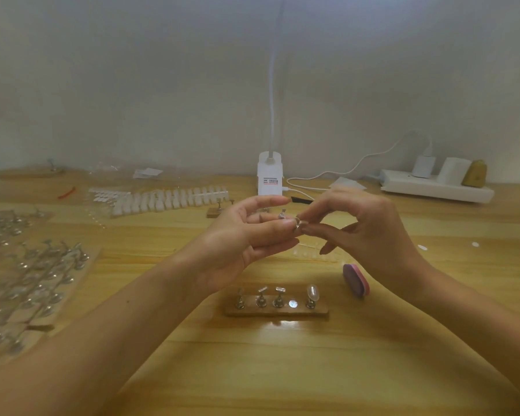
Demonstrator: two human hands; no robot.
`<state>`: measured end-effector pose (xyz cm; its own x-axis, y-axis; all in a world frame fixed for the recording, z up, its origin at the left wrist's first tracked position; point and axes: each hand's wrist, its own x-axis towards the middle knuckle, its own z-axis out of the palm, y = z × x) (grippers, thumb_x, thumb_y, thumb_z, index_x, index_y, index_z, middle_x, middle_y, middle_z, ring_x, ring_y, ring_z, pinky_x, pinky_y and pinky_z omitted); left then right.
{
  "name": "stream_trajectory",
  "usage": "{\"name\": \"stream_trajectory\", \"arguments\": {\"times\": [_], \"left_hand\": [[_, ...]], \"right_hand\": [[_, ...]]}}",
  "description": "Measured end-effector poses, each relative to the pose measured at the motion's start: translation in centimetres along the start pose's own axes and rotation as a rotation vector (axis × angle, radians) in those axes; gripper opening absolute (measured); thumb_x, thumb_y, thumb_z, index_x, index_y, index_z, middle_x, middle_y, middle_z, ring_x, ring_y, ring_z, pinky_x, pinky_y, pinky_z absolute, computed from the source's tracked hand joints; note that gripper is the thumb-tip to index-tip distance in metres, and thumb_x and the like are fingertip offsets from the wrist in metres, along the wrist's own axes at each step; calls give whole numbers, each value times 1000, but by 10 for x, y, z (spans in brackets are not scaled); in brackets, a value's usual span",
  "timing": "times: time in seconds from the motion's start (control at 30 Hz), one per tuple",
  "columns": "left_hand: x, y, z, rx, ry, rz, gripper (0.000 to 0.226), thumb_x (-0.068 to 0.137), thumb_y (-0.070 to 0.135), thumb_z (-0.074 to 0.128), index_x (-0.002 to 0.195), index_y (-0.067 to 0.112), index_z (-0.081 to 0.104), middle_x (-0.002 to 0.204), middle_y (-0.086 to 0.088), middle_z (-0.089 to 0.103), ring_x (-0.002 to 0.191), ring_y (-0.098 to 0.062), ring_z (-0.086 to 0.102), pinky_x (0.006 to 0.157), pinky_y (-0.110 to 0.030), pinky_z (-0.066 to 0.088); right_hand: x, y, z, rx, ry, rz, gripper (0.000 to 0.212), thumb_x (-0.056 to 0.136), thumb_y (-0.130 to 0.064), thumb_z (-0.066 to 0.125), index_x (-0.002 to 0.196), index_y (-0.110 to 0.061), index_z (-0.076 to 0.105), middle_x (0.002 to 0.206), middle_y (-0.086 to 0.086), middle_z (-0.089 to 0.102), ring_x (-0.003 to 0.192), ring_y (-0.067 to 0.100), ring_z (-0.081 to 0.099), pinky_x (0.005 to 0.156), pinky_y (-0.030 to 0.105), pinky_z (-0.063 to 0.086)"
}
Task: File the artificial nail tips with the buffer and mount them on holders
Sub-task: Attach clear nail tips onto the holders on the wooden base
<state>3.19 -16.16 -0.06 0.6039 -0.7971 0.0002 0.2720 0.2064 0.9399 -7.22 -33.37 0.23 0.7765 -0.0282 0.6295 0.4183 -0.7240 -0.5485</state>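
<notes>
Left hand (pixel 246 238) and right hand (pixel 367 226) both pinch one small holder (pixel 298 225) at their fingertips. The buffer (pixel 356 279) lies on the table (pixel 282 370) at five o'clock.

Bare worktop (pixel 282 370) lies along the near edge; the holder rack (pixel 276 309) and buffer (pixel 356 279) stand beyond.

A nail-craft workbench: a wooden table (pixel 252 370) with nail tips (pixel 168 199), holders (pixel 36 277) and a pink buffer (pixel 356 280).
</notes>
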Motion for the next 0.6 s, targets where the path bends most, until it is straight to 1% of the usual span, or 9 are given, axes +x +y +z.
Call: {"name": "stream_trajectory", "arguments": {"times": [0.13, 0.27, 0.33, 0.4, 0.5, 0.6], "left_hand": [[-1, -4, -1, -37, 15, -8, 57, 66, 4, 75, 121, 9, 61, 89, -9, 74, 91, -23, 74, 78, -31, 60], [-2, -5, -1, -27, 14, -1, 59, 66, 4, 75, 123, 9, 60, 87, -7, 74, 92, -24, 74, 77, -30, 60], [-3, -5, -1, -26, 15, 5, 58, 67, 4, 75, 122, 10, 60, 89, -8, 74, 91, -24, 74, 76, -31, 60], [-4, -5, -1, -11, 19, 12, 55, 68, 3, 76, 121, 11, 62, 92, -10, 72, 92, -23, 73, 75, -32, 60], [-6, -6, 0, 161, 25, 51, 43, 79, -2, 73, 117, 15, 65, 89, -6, 70, 96, -22, 73, 74, -28, 59], [-10, -8, 3, 301, -10, 65, 33, 90, -1, 65, 116, 19, 65, 87, 0, 71, 97, -17, 73, 70, -22, 55]], "right_hand": [[-2, 0, 0, 5, -7, -12, 22, 77, -23, 72, 97, -15, 75, 88, 4, 69, 83, 8, 69, 53, 17, 56], [-4, 2, -1, -1, -24, -12, 23, 76, -16, 76, 99, -11, 77, 90, 4, 69, 84, 10, 69, 53, 22, 58], [-4, 2, -2, -19, -33, -20, 25, 76, -16, 76, 100, -10, 77, 91, 4, 70, 84, 10, 69, 51, 24, 58], [-4, 2, -3, -39, -30, -33, 25, 76, -20, 75, 100, -11, 77, 91, 2, 70, 83, 9, 69, 51, 22, 57], [-4, 0, -5, -70, 0, -40, 25, 77, -26, 73, 98, -13, 77, 91, -5, 70, 82, 9, 69, 56, 17, 56], [-6, -1, -6, -93, -4, -65, 23, 79, -26, 72, 99, -15, 77, 93, -9, 69, 84, 10, 68, 57, 18, 56]]}}
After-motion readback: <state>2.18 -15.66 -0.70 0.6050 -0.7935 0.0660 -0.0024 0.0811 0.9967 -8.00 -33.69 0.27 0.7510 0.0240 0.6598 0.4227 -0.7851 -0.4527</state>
